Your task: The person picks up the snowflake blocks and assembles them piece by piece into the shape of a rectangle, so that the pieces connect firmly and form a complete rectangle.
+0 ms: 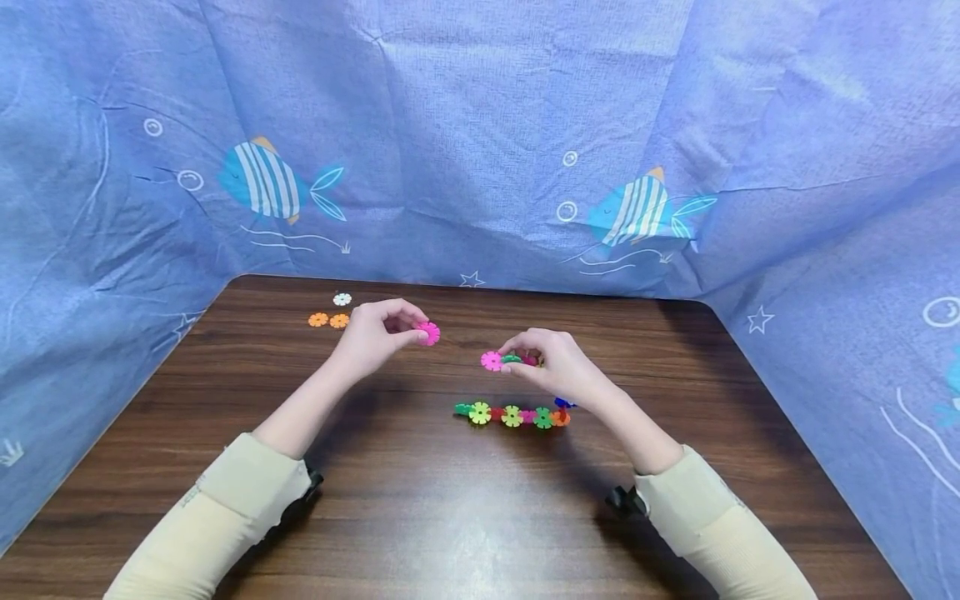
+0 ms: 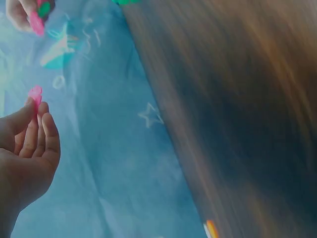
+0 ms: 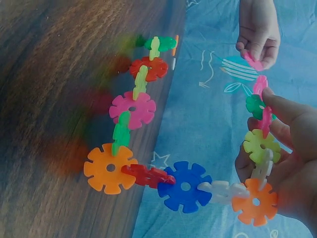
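My left hand [image 1: 375, 337] pinches a loose pink notched disc [image 1: 430, 334] between thumb and fingertips above the table. To its right, my right hand [image 1: 566, 365] grips one end of a chain of interlocking notched discs; a pink disc [image 1: 491, 361] sticks out at that end toward the left hand, apart from the loose one. The right wrist view shows the chain bending past white, orange, blue [image 3: 171, 191] and red discs, then running back through an orange disc [image 3: 96, 171] to green ones. In the head view its far part [image 1: 512, 417] lies low, nearer the person.
Two orange discs [image 1: 318, 320] and a white disc [image 1: 342, 299] lie at the back left of the brown wooden table [image 1: 420, 508]. A blue curtain [image 1: 480, 150] printed with fish hangs behind the table and along its sides.
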### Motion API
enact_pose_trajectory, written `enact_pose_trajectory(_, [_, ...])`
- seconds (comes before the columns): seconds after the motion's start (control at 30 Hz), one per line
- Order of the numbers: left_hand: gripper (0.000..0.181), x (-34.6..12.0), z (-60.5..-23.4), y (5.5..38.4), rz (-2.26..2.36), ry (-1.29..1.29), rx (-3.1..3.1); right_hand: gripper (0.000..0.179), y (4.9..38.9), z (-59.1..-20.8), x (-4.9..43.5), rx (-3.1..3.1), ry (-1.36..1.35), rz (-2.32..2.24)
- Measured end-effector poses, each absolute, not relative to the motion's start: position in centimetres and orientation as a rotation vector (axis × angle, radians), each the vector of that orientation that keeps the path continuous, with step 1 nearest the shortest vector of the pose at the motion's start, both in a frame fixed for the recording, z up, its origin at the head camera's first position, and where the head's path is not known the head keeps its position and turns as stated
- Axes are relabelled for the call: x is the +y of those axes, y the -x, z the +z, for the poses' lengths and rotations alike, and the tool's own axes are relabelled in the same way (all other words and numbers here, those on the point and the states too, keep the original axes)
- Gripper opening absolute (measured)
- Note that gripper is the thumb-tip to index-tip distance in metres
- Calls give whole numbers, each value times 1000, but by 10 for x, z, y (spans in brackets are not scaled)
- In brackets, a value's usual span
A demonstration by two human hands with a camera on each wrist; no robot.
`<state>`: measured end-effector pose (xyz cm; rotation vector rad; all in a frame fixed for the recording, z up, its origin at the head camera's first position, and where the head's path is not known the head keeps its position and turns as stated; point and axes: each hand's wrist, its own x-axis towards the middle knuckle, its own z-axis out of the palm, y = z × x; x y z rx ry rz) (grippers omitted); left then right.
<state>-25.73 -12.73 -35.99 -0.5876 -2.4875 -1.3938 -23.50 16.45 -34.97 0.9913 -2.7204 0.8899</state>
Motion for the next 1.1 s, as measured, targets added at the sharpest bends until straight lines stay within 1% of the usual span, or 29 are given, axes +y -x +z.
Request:
enact_pose_trajectory(0.2, [14, -108, -361, 245, -1429, 615, -2445, 16, 235, -350, 164, -2697, -982, 891])
enact_pose_trajectory(0.6, [11, -79, -370, 235, -1479, 694, -2434, 16, 234, -350, 164, -2696, -975, 922])
enact_pose_trajectory(1.1, [12, -75, -372, 234, -1460, 723, -2411, 18, 232, -350, 163, -2702, -973, 926])
